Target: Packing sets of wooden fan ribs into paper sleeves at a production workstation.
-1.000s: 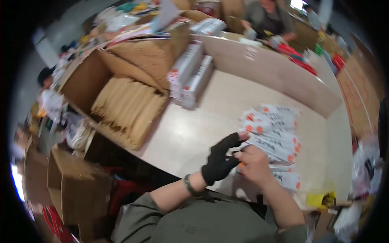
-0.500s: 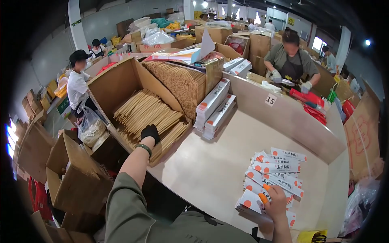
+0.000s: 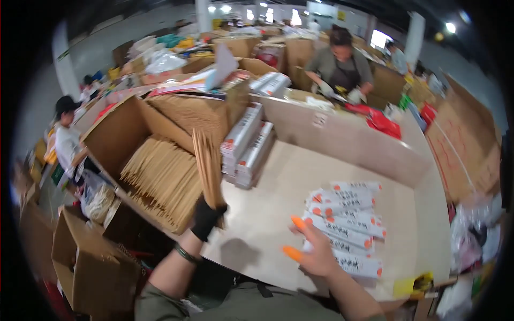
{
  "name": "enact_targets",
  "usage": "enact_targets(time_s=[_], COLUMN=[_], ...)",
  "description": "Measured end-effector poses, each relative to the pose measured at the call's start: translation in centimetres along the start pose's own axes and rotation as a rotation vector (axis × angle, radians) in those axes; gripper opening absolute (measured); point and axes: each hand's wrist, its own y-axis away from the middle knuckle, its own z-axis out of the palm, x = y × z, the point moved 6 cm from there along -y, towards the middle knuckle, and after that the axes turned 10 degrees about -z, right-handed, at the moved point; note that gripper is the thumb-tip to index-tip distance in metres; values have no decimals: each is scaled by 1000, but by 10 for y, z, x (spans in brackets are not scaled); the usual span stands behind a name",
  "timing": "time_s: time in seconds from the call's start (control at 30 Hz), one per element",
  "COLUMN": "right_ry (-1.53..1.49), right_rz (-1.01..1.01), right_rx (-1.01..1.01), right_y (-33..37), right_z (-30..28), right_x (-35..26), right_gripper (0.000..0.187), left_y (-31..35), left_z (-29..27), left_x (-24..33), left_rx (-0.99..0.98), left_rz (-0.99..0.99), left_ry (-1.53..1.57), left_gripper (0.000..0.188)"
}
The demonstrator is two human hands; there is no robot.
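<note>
My left hand (image 3: pixel 206 220), in a black glove, is closed round the lower end of a bundle of long thin brown sticks (image 3: pixel 206 166). The bundle stands nearly upright at the right edge of an open cardboard box (image 3: pixel 110 128). More of the same sticks (image 3: pixel 160 176) lie in rows inside that box. My right hand (image 3: pixel 316 251) has orange covers on the thumb and a fingertip. Its fingers are spread with nothing between them, just left of a fanned pile of white printed paper sleeves (image 3: pixel 348 232) on the pale table (image 3: pixel 289 166).
Stacks of white printed sleeves (image 3: pixel 241 142) stand beside the box. A low partition (image 3: pixel 342 134) bounds the table's far side. Across it a person (image 3: pixel 342 69) in gloves works near red packages (image 3: pixel 377 120). Another person (image 3: pixel 69 134) stands at left. An open carton (image 3: pixel 91 262) sits lower left.
My left hand has lifted a bundle of sticks and moved to the box's right edge. My right hand has drawn left off the sleeves, its fingers now spread. The view has shifted right.
</note>
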Motion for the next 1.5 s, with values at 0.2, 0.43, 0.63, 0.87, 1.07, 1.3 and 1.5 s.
enact_targets(time_s=[0.2,0.43,0.63,0.87,1.07,1.3,1.5], right_ry=[-599,-743,308,676,658,461,248], right_rz=[52,361,80,-96,-174,-92,195], right_rx=[204,312,306,-100,-47,75,81], right_y=[-1,15,50,108,111,104,100], right_z=[73,67,-33,-21,-23,-38,-42], right_x=[2,27,16,28,34,45,67], right_gripper=[70,42,56,23,17,18,16], left_y=[136,169,159,160,138,132,132], left_z=[135,162,158,156,149,129,116], left_x=[11,10,-8,10,-7,12,1], left_rx=[-508,-897,-945,-998,-633,-484,-442], left_rz=[-34,-243,-481,-670,-480,-298,-339], left_ry=[391,388,539,733,383,155,200], left_gripper=[21,27,43,44,30,20,19])
